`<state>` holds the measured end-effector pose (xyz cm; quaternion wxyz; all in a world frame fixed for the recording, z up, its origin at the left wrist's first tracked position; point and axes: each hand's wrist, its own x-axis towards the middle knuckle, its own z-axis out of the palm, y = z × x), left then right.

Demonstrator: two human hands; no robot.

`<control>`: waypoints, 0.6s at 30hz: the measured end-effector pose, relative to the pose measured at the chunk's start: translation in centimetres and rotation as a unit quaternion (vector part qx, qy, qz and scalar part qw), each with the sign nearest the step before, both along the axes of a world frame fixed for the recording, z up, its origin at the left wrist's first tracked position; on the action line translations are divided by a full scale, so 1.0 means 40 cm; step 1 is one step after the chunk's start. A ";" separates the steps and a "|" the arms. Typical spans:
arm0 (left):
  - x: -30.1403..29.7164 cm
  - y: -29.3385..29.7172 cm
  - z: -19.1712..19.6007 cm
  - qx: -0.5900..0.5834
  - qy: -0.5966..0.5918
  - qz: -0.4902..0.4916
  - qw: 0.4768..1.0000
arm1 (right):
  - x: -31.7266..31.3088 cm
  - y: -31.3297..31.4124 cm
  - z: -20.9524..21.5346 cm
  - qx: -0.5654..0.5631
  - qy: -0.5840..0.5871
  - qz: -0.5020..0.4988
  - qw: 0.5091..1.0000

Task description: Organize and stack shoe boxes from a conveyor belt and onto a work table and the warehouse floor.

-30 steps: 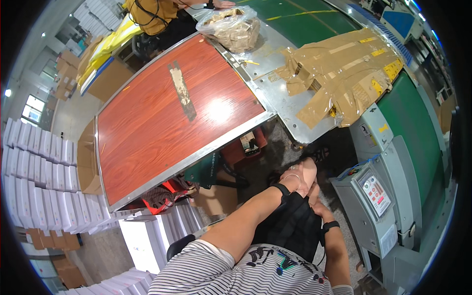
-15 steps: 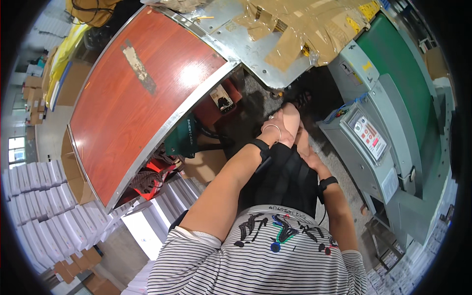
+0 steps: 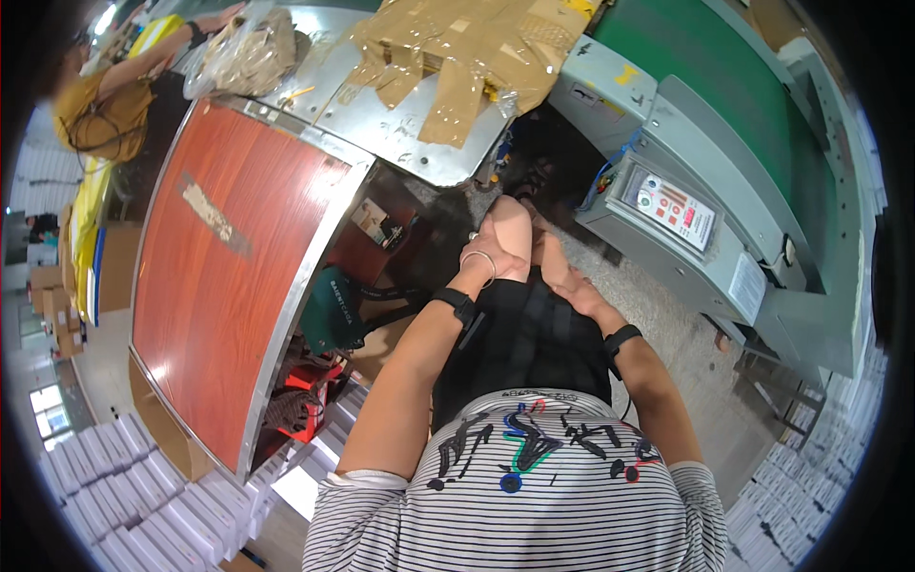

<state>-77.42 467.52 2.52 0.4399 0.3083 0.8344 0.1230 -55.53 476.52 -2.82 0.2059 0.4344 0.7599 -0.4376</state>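
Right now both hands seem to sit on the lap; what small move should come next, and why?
Probably lift the left hand off the knee toward the steel table. It and the right hand hold nothing, and the taped cardboard, the nearest loose thing, lies up on that table, apart from both.

Both hands rest on the person's knees: left hand [image 3: 498, 250] cupped over the left knee, right hand [image 3: 564, 283] flat on the right thigh. Red-topped desk [image 3: 229, 286] to the left; taped cardboard [image 3: 457, 48] lies on the metal desk [image 3: 381, 129] at its far edge. Grey machine [image 3: 686, 219] stands right.
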 end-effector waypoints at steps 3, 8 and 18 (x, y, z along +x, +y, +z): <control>-0.002 -0.001 0.010 -0.017 0.004 -0.010 1.000 | -0.005 -0.004 0.014 -0.004 -0.019 -0.010 1.000; -0.002 0.013 -0.002 -0.005 -0.008 -0.005 1.000 | 0.009 0.007 0.019 -0.001 -0.001 0.000 1.000; 0.010 0.039 0.001 -0.018 0.000 -0.033 0.999 | 0.001 0.025 0.002 0.011 -0.001 0.045 0.999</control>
